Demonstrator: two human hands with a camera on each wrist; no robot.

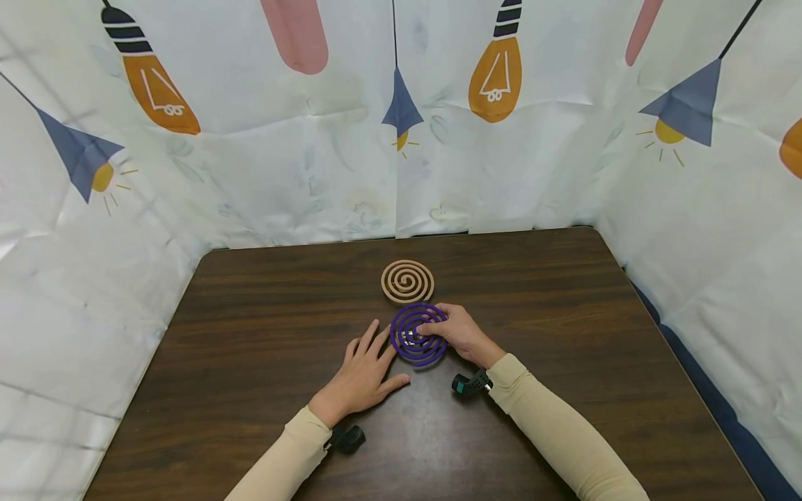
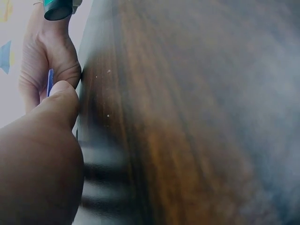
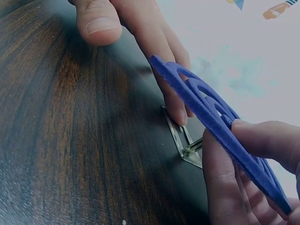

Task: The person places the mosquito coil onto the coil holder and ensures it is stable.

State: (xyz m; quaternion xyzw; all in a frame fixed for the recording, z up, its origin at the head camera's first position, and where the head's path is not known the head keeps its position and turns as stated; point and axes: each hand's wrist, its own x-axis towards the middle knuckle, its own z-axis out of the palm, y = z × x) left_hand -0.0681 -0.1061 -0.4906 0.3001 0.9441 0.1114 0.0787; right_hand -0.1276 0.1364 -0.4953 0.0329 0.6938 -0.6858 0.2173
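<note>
A purple mosquito coil [image 3: 206,115] is pinched by my right hand [image 1: 466,335], its thumb on the upper face and fingers beneath. The coil is held tilted just above the table. Under it stands a small metal coil stand [image 3: 190,155], mostly hidden by the coil in the head view. My left hand [image 1: 358,381] lies with fingers stretched out, and a fingertip touches the stand in the right wrist view. Just beyond the purple coil, a tan mosquito coil [image 1: 407,281] lies flat. Only a sliver of purple shows in the left wrist view.
The dark wooden table [image 1: 282,292] has its back edge against a white printed curtain [image 1: 282,174], which also hangs along both sides. A black wrist camera [image 1: 347,440] sits at the left wrist and another wrist camera [image 1: 470,384] at the right.
</note>
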